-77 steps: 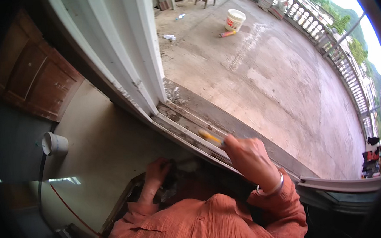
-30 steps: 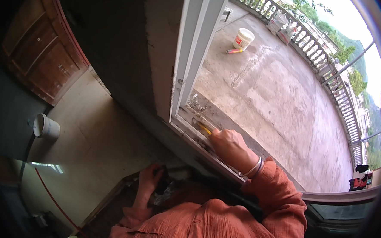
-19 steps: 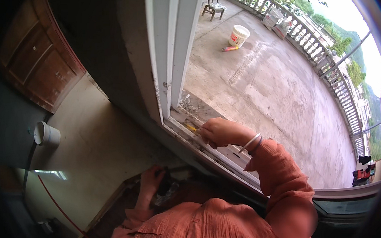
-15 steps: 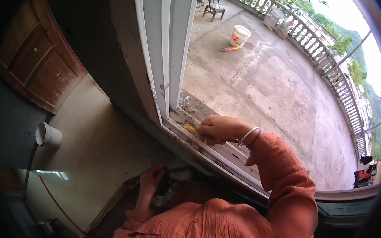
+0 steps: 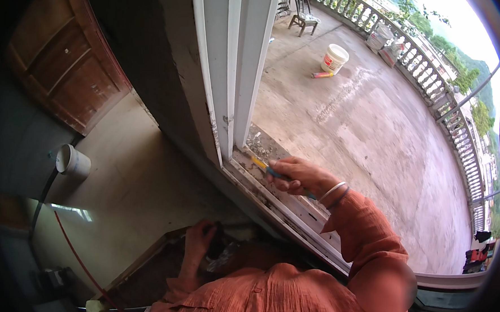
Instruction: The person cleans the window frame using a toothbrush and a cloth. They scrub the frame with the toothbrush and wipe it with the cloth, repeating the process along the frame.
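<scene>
My right hand is closed around a slim tool with a yellow end and a blue-green handle. Its yellow end points into the corner of the window sill track, close to the foot of the white window frame. Exactly what kind of tool it is, I cannot make out. Grit and pale crumbs lie on the ledge just beyond that corner. Low on the indoor side, my left hand has its fingers curled against something dark, too shadowed to name. Crumpled clear plastic lies beside it.
Outside, a white bucket, a red-and-yellow tube and a small chair stand on a concrete terrace with a balustrade. Indoors are another white bucket, a wooden door and a red hose.
My right hand has turned, so its fingers and more of the tool now show. The whole view has shifted slightly. My left hand stays in nearly the same place.
</scene>
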### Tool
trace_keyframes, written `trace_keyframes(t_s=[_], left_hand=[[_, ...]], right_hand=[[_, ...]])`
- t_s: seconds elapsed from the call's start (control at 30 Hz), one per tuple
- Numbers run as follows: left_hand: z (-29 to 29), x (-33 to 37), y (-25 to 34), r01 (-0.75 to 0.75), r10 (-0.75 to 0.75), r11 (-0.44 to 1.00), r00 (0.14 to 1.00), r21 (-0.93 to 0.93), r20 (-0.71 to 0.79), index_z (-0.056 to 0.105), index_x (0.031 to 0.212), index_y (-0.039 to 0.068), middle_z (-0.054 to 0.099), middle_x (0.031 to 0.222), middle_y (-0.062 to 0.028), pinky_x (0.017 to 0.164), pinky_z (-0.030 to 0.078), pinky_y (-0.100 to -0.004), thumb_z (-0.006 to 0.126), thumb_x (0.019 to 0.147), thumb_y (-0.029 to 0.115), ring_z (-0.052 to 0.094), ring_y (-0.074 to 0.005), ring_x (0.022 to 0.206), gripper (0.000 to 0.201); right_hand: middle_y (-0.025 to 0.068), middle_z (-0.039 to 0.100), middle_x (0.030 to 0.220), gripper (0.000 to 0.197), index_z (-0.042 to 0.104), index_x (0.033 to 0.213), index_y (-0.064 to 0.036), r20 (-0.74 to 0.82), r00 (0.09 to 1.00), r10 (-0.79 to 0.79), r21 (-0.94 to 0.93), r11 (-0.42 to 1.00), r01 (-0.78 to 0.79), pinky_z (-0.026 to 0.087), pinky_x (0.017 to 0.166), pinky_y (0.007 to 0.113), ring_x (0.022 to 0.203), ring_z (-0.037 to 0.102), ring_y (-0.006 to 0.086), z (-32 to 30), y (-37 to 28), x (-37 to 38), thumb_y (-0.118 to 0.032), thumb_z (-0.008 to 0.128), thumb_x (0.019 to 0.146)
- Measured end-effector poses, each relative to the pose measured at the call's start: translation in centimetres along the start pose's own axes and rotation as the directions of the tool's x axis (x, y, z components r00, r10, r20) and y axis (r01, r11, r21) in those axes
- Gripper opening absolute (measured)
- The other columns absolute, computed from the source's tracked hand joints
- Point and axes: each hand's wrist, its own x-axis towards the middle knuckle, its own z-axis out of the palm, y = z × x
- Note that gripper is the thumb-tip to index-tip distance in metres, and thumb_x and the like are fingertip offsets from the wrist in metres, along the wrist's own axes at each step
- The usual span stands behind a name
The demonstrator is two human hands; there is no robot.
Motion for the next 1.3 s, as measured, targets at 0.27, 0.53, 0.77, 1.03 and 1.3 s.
trace_keyframes(t_s=[0.27,0.53,0.77,1.03,1.3], left_hand=[[0.3,0.1,-0.3,-0.016,0.016,0.999,1.000,0.030,0.021,0.068,0.096,0.005,0.069,0.085,-0.0172,0.070,0.053,-0.0387,0.070,0.085,0.019,0.069,-0.0347,0.081,0.017],[0.9,0.3,1.1,-0.060,0.059,0.998,0.998,0.034,0.039,0.068,0.097,0.006,0.069,0.085,-0.0178,0.070,0.053,-0.0390,0.069,0.085,0.019,0.068,-0.0360,0.081,0.018],[0.3,-0.3,0.7,-0.041,0.038,0.998,0.998,0.048,0.051,0.067,0.096,0.006,0.069,0.084,-0.0175,0.070,0.053,-0.0388,0.070,0.085,0.018,0.068,-0.0354,0.081,0.017],[0.6,0.4,1.2,-0.080,0.074,0.995,0.992,0.058,0.097,0.068,0.098,0.006,0.069,0.088,-0.0170,0.073,0.053,-0.0391,0.070,0.084,0.017,0.069,-0.0343,0.084,0.018],[1.3,0.4,1.6,0.003,-0.015,0.997,0.989,0.081,0.144,0.068,0.099,0.006,0.070,0.093,-0.0161,0.078,0.053,-0.0403,0.070,0.084,0.019,0.067,-0.0355,0.091,0.020]], right_hand=[[0.0144,0.061,0.063,0.010,0.058,0.086,-0.0003,-0.154,0.831,-0.535,-0.855,-0.349,-0.383,0.049,0.048,0.037,0.056,0.063,0.0251,-2.8,0.7,-0.8,-0.009,0.054,0.090],[0.0113,0.059,0.062,0.012,0.058,0.087,-0.0009,-0.347,0.859,-0.377,-0.867,-0.219,-0.447,0.045,0.043,0.033,0.053,0.059,0.0203,-1.4,-0.8,-1.9,-0.003,0.047,0.094],[0.0115,0.056,0.058,0.008,0.057,0.089,-0.0022,-0.065,0.870,-0.489,-0.992,-0.061,-0.108,0.047,0.045,0.042,0.051,0.060,0.0276,2.8,-1.3,-1.5,-0.006,0.050,0.092],[0.0152,0.064,0.065,0.008,0.065,0.071,-0.0021,0.245,0.716,-0.654,-0.967,-0.215,0.134,0.052,0.050,0.037,0.059,0.067,0.0269,4.2,-1.0,2.9,0.000,0.059,0.075],[0.0137,0.059,0.062,0.007,0.061,0.079,-0.0001,0.233,0.746,-0.624,-0.965,-0.244,0.097,0.048,0.049,0.042,0.056,0.062,0.0305,3.3,-1.9,2.8,-0.002,0.056,0.084]])
